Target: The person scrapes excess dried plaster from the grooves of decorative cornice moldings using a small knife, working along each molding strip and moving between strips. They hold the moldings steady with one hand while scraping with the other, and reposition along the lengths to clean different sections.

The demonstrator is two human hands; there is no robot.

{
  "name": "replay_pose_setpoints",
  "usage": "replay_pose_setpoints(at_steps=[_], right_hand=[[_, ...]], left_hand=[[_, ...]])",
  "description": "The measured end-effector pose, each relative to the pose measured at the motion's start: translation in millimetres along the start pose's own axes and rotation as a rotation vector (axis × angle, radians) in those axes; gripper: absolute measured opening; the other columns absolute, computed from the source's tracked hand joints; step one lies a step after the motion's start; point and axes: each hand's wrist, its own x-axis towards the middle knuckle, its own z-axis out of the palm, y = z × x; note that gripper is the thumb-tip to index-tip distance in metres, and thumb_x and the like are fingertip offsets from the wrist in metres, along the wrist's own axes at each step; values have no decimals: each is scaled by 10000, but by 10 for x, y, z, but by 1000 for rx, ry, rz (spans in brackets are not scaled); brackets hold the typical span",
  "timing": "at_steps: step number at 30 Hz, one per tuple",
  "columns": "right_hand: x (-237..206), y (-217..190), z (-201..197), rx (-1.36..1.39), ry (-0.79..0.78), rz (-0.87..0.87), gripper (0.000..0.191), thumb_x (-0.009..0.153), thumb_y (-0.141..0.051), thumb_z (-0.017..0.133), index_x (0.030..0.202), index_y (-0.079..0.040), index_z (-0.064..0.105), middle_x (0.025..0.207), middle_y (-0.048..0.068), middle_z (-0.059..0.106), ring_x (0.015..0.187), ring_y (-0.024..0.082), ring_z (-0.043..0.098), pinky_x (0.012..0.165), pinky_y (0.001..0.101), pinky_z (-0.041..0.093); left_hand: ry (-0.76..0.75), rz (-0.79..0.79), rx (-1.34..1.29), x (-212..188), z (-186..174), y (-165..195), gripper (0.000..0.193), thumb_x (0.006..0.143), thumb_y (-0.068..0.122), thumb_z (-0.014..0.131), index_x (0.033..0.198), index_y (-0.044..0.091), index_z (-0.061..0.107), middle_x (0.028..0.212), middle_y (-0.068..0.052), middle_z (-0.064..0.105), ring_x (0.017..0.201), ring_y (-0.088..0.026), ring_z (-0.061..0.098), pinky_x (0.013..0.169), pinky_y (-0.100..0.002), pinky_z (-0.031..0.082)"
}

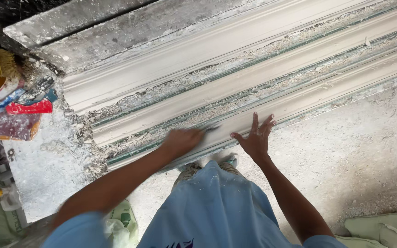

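Dusty floor; moulding [253,78]: left hand [182,140] closed on blurred tool [211,129], best drawn evenly; right hand [256,138] splayed, bracing.

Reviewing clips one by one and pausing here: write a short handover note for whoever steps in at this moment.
Left hand: blurred, closed on a small tool whose tip lies on the plaster cornice moulding; the tool's kind is unclear.
Right hand: open, fingers spread, flat on the moulding's near edge.
Moulding lies along the workbench; crumbly residue sits in its grooves.
Red-handled tool lies at the left end.
How much is finished can't be judged.
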Motion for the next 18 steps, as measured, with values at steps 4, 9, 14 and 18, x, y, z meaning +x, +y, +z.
replay_pose_setpoints(at_steps=[4,9,14,18], right_hand=[[62,1,-15,-66,41,-54,1351,721,-772,752,1651,-32,110,1575,477,-116,1454,685,-51,1158,732,223],[348,378,-541,-225,-18,34,1278,825,-786,659,1644,27,108,1634,438,23,1525,586,76,1207,698,235],[635,787,-868,-103,70,-67,1312,833,-753,682,1585,155,107,1583,517,-22,1514,636,-6,1201,673,211],[656,749,-782,-145,108,-102,1292,898,-740,668,1607,179,101,1589,533,-50,1516,650,-38,1226,668,156]], left_hand=[[119,4,19,947,317,177,234,948,139,608,1162,48,632,1048,-107,730,670,-276,728,463,-411,579],[-110,28,108,-124,-91,-240,373,917,122,616,1287,130,571,1316,-81,653,592,-207,717,423,-342,574],[-323,-96,119,-452,-300,-265,497,950,141,563,1444,168,515,1270,-79,657,609,-210,725,407,-362,560],[43,77,40,1032,71,177,159,951,167,564,1085,147,648,1140,-44,729,728,-250,736,432,-398,544]])
